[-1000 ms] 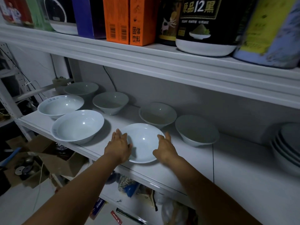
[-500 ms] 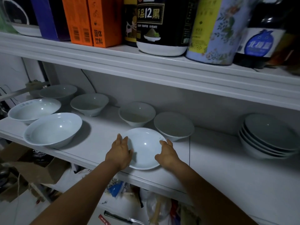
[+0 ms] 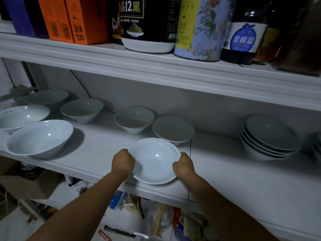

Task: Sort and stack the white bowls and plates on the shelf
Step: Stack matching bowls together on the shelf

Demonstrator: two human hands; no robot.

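While the left hand (image 3: 123,161) and right hand (image 3: 184,165) curl their fingers round opposite rims of one white bowl (image 3: 154,160) at the front edge of the lower shelf (image 3: 243,180), six other bowls stand singly on it, from the large bowl (image 3: 40,138) at the front left to the nearest bowl (image 3: 172,130) just behind the held one. Faint blue print on the held bowl's inner rim is unreadable. At right sits a stack (image 3: 267,138) of four or five dishes; a second stack (image 3: 317,148) is cut off. Above, two orange boxes (image 3: 73,20), one reading 固体饮料, one black tub (image 3: 147,23) marked 12黑, one floral tin (image 3: 199,26), one dark bottle (image 3: 245,35) labelled 北极蓝.
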